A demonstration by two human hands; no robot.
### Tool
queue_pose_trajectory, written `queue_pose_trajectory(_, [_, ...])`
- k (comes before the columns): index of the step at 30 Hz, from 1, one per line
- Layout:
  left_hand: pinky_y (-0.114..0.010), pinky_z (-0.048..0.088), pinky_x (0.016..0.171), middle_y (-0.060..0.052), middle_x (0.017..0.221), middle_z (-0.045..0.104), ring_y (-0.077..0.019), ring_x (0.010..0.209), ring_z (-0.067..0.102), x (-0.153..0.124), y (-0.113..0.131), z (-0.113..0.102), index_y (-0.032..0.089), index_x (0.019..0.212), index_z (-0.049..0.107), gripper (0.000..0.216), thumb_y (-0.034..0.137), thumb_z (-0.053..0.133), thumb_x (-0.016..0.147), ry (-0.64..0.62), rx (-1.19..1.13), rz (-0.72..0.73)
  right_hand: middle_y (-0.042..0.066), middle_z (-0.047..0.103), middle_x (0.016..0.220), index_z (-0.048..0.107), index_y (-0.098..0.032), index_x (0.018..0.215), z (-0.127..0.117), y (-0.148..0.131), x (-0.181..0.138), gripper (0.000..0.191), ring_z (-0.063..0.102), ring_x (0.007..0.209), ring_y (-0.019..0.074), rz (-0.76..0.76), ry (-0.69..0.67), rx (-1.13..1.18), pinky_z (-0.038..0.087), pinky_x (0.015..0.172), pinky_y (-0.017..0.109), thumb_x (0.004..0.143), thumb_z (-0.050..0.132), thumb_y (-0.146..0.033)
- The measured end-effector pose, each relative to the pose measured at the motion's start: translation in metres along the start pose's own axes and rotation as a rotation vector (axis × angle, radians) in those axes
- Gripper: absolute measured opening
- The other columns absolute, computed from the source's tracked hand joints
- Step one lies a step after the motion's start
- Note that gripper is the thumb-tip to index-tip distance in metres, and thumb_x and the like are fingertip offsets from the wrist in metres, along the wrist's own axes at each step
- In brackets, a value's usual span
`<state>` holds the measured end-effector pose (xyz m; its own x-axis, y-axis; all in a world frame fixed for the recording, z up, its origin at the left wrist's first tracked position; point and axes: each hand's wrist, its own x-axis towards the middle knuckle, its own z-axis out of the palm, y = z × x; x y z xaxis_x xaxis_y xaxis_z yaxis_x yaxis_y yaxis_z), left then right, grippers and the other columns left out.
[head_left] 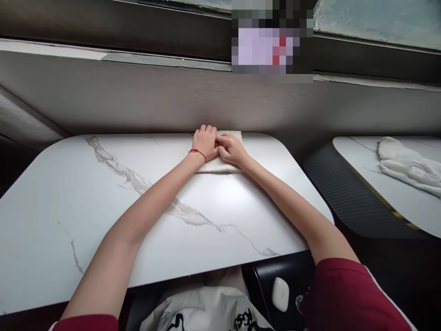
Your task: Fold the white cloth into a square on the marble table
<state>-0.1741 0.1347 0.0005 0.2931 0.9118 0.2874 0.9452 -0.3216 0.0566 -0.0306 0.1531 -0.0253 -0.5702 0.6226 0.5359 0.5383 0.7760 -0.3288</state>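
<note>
A folded white cloth (222,166) lies on the marbled white table (241,207), at the far edge by the wall. My left hand (206,141) rests on the cloth's left part, its fingers bent over and pointing at the wall. A thin red cord bracelet circles that wrist. Close beside it, my right hand (231,149) presses on the cloth with curled fingers, the thumb towards the left hand. Both hands look closed on the fabric, and most fingertips are hidden.
A grey wall (144,99) rises directly behind the table, with windows above. To the right, another table (358,156) bears a crumpled white cloth (409,163). Below the near edge, a small white rounded case (280,294) lies on a black surface beside my lap.
</note>
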Motion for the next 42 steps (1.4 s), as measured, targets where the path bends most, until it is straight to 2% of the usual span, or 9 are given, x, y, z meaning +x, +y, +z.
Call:
queue_pose_trajectory(5, [-0.041,0.04,0.092,-0.018,0.12,0.06,-0.0337,0.115,0.052,-0.009,0.003,0.001,0.01,0.113,0.057,0.03,0.029,0.048,0.092,0.029,-0.005,-0.038,0.008,0.059,0.071,0.055,-0.022,0.08,0.004,-0.006,-0.008,0.018,0.052,0.077,0.0272,-0.004,-0.012,-0.088,0.044,0.075,0.039,0.074,0.039,-0.015])
queue_pose_trajectory(10, [-0.041,0.038,0.096,-0.019,0.121,0.059,-0.033,0.115,0.052,-0.012,0.001,0.005,0.01,0.112,0.057,0.03,0.029,0.049,0.091,0.041,-0.038,-0.05,0.013,0.071,0.099,0.063,-0.018,0.1,0.004,-0.007,-0.012,0.032,0.058,0.096,0.0299,-0.016,-0.061,-0.119,0.046,0.085,0.043,0.081,0.036,-0.015])
queue_pose_trajectory(13, [-0.04,0.037,0.098,-0.019,0.123,0.058,-0.0323,0.116,0.052,-0.011,0.0,0.007,0.009,0.114,0.056,0.032,0.029,0.05,0.09,0.044,-0.07,-0.066,0.015,0.069,0.118,0.063,-0.015,0.114,0.005,-0.006,-0.013,0.041,0.058,0.111,0.0304,-0.03,-0.073,-0.125,0.046,0.095,0.046,0.084,0.036,-0.016])
queue_pose_trajectory(17, [-0.041,0.036,0.098,-0.018,0.123,0.059,-0.0327,0.115,0.052,-0.009,-0.001,0.006,0.009,0.116,0.055,0.034,0.029,0.047,0.09,0.019,-0.067,-0.066,0.015,0.058,0.141,0.063,-0.013,0.122,0.006,-0.002,-0.013,0.046,0.047,0.134,0.03,-0.023,-0.076,-0.125,0.041,0.109,0.049,0.085,0.037,-0.017])
queue_pose_trajectory(23, [-0.042,0.036,0.094,-0.019,0.119,0.059,-0.034,0.113,0.051,-0.014,0.009,-0.006,0.008,0.113,0.056,0.035,0.031,0.05,0.088,-0.033,-0.01,-0.041,0.013,0.059,0.142,0.063,-0.015,0.125,-0.003,-0.008,-0.027,0.048,0.047,0.138,0.0278,0.0,-0.106,-0.068,0.043,0.11,0.05,0.085,0.037,-0.015])
queue_pose_trajectory(27, [-0.042,0.037,0.092,-0.02,0.117,0.059,-0.0334,0.111,0.052,-0.027,0.029,-0.018,0.007,0.114,0.054,0.035,0.029,0.051,0.087,-0.12,0.017,0.023,0.009,0.069,0.128,0.069,-0.021,0.116,-0.021,-0.027,-0.05,0.045,0.055,0.131,0.026,-0.014,-0.08,-0.01,0.047,0.108,0.047,0.084,0.039,-0.011])
queue_pose_trajectory(31, [-0.042,0.038,0.089,-0.021,0.116,0.061,-0.0324,0.108,0.054,-0.043,0.058,-0.028,0.009,0.115,0.055,0.03,0.023,0.051,0.088,-0.199,0.014,0.074,0.009,0.071,0.121,0.071,-0.022,0.111,-0.035,-0.054,-0.082,0.045,0.061,0.122,0.0266,0.062,-0.042,-0.012,0.049,0.106,0.047,0.084,0.038,-0.007])
queue_pose_trajectory(36, [-0.042,0.041,0.082,-0.022,0.112,0.061,-0.0319,0.102,0.055,-0.075,0.095,-0.033,0.009,0.113,0.057,0.028,0.021,0.054,0.088,-0.225,-0.004,0.132,0.009,0.066,0.129,0.065,-0.024,0.123,-0.048,-0.093,-0.13,0.048,0.054,0.13,0.0286,0.15,-0.025,-0.07,0.046,0.11,0.052,0.087,0.037,-0.009])
queue_pose_trajectory(42, [-0.044,0.042,0.078,-0.019,0.102,0.062,-0.0298,0.092,0.054,-0.119,0.124,-0.035,0.01,0.108,0.063,0.024,0.02,0.051,0.09,-0.196,-0.067,0.311,0.007,0.062,0.135,0.054,-0.031,0.139,-0.061,-0.14,-0.184,0.057,0.055,0.13,0.0307,0.234,-0.023,-0.163,0.048,0.107,0.057,0.088,0.04,-0.011])
